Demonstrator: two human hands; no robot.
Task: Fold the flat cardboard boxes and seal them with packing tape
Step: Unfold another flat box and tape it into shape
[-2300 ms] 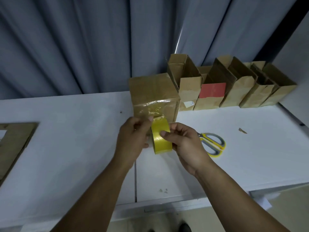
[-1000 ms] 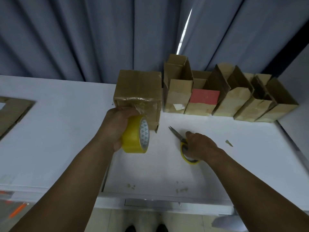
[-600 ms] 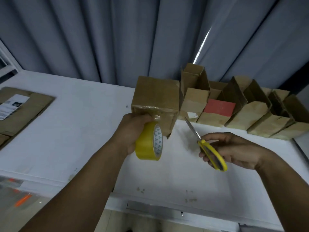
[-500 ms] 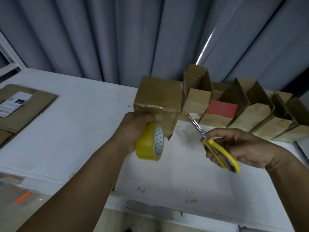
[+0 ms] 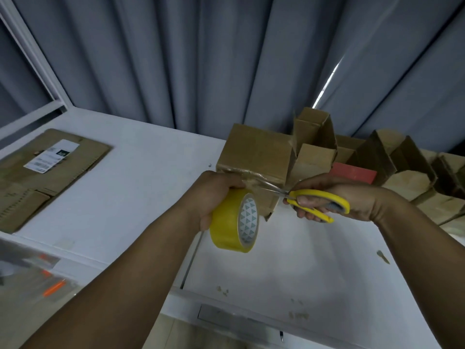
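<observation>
1. The brown cardboard box (image 5: 254, 149) stands closed at centre frame. Its near top edge is glossy with clear tape, and a strand runs from it to the yellow tape roll (image 5: 226, 220).
2. The left hand (image 5: 214, 190) grips the roll just below that edge, fingers curled over its rim.
3. The right hand (image 5: 352, 197) holds yellow-handled scissors (image 5: 319, 197), fingers through the loops, blades at the strand.
4. All rests on a white table (image 5: 151, 172). Flattened cardboard (image 5: 50, 172) with a label lies at left and open boxes (image 5: 314, 137) line the right. A grey curtain (image 5: 201, 59) hangs behind.
</observation>
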